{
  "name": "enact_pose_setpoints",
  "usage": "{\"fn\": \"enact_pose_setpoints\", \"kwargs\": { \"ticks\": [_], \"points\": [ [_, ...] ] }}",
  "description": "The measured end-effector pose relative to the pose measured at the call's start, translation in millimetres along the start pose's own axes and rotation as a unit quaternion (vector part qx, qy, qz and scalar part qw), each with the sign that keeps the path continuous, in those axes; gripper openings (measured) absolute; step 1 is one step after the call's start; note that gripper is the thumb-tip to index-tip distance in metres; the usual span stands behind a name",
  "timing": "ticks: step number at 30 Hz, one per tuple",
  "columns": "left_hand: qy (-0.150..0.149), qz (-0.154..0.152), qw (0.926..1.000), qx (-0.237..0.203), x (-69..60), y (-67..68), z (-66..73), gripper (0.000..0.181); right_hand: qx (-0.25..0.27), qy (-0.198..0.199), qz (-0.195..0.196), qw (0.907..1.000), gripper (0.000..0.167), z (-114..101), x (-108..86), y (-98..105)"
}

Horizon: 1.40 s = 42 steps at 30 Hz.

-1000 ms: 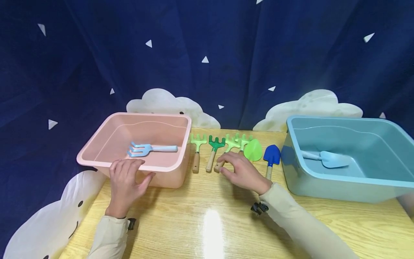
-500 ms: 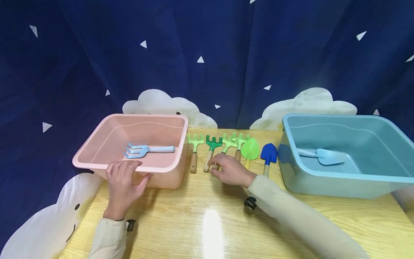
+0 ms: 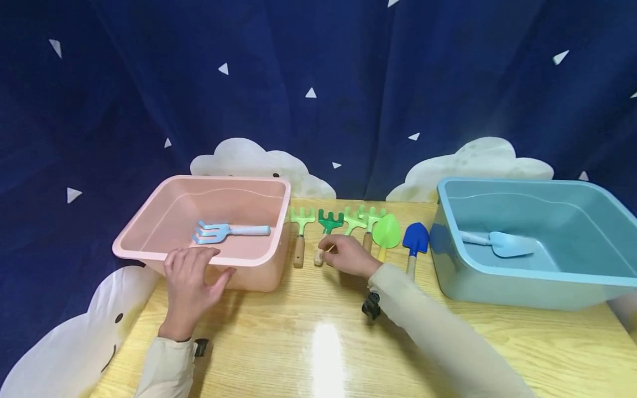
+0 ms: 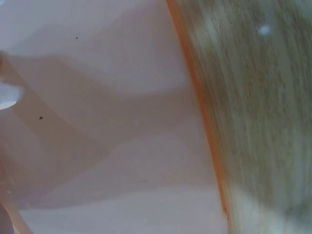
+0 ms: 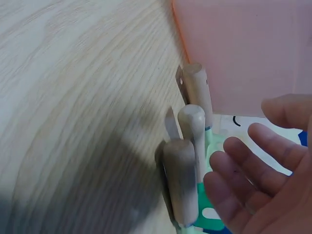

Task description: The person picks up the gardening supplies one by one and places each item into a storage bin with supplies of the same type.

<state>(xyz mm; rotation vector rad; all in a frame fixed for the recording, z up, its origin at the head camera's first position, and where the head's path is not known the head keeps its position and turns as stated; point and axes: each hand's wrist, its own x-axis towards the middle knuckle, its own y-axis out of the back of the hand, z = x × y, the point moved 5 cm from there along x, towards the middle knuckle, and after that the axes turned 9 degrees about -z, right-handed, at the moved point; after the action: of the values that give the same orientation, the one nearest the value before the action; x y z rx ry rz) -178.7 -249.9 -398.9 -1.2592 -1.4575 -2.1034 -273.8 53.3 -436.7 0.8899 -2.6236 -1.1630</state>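
Observation:
My left hand [image 3: 191, 284] holds the near rim of a pink tub [image 3: 264, 273], fingers over the edge and thumb lower on the outside. A light blue toy rake [image 3: 219, 233] lies inside that tub. My right hand [image 3: 350, 256] is over the handle end of a dark green toy rake [image 3: 330, 221]. In the right wrist view its fingers [image 5: 243, 161] are loosely bent and spread beside the wooden handles, with nothing between them. A light green rake [image 3: 301, 218] lies left of the dark green one. Another light green rake [image 3: 354, 222], its handle hidden by the hand, lies to the right.
Farther right on the wooden table [image 3: 278, 342] lie one more light green rake [image 3: 368, 240], a bright green shovel [image 3: 386, 231] and a dark blue shovel [image 3: 416, 237]. A teal tub [image 3: 522, 290] at the right contains a light blue trowel [image 3: 510, 245]. A starry curtain [image 3: 278, 83] hangs behind.
My right hand has moved left, from the light green rake's handle toward the dark green rake's handle. The left hand has stayed at the pink tub's rim.

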Motion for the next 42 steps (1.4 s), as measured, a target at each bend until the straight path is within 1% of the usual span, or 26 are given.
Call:
{"fn": "enact_pose_setpoints", "kwargs": {
  "ticks": [2, 5, 9, 14, 18, 22, 25, 27, 33, 37, 42],
  "points": [
    [-0.001, 0.005, 1.0, -0.001, 0.2, 1.4, -0.1, 0.053, 0.008, -0.001, 0.003, 1.0, 0.029, -1.5, 5.4, -3.6],
    [-0.001, 0.012, 0.9999, -0.003, 0.6, 3.4, -0.7, 0.052, 0.012, 0.007, 0.006, 0.9999, 0.03, -7.7, 13.7, -10.9],
    [-0.002, 0.013, 0.9999, -0.002, 0.4, 4.4, -1.0, 0.052, 0.014, 0.009, 0.01, 0.9998, 0.033, -15.1, 23.3, -20.6],
    [-0.003, 0.007, 1.0, 0.002, 0.3, 4.5, -0.8, 0.051, 0.019, -0.008, 0.026, 0.9994, 0.036, -17.9, 37.0, -23.1],
    [-0.002, 0.007, 1.0, 0.004, -0.7, 5.1, -1.2, 0.051, 0.056, -0.018, 0.037, 0.9976, 0.038, -19.5, 47.1, -24.9],
    [-0.001, 0.003, 1.0, 0.004, -1.4, 4.7, -1.1, 0.052, 0.1, -0.037, 0.045, 0.9932, 0.044, -16.5, 55.7, -31.0],
    [0.001, -0.002, 1.0, 0.004, -1.0, 3.0, -0.3, 0.051, 0.113, -0.055, 0.054, 0.9906, 0.051, -12.0, 60.4, -36.0],
    [0.003, -0.005, 1.0, 0.003, -0.5, 1.7, 0.3, 0.05, 0.109, -0.067, 0.059, 0.99, 0.055, -9.7, 62.5, -38.7],
    [0.003, -0.009, 1.0, 0.001, 0.4, -0.6, 2.0, 0.05, 0.058, -0.103, 0.073, 0.9903, 0.057, -2.3, 67.4, -44.6],
    [0.003, -0.011, 0.9999, 0.001, 0.1, -1.3, 2.0, 0.051, 0.019, -0.112, 0.08, 0.9904, 0.058, 0.2, 73.6, -46.8],
    [0.006, -0.01, 0.9999, 0.002, -1.0, -1.1, 1.5, 0.052, -0.029, -0.126, 0.066, 0.9894, 0.056, -0.1, 83.0, -48.4]
  ]
}}
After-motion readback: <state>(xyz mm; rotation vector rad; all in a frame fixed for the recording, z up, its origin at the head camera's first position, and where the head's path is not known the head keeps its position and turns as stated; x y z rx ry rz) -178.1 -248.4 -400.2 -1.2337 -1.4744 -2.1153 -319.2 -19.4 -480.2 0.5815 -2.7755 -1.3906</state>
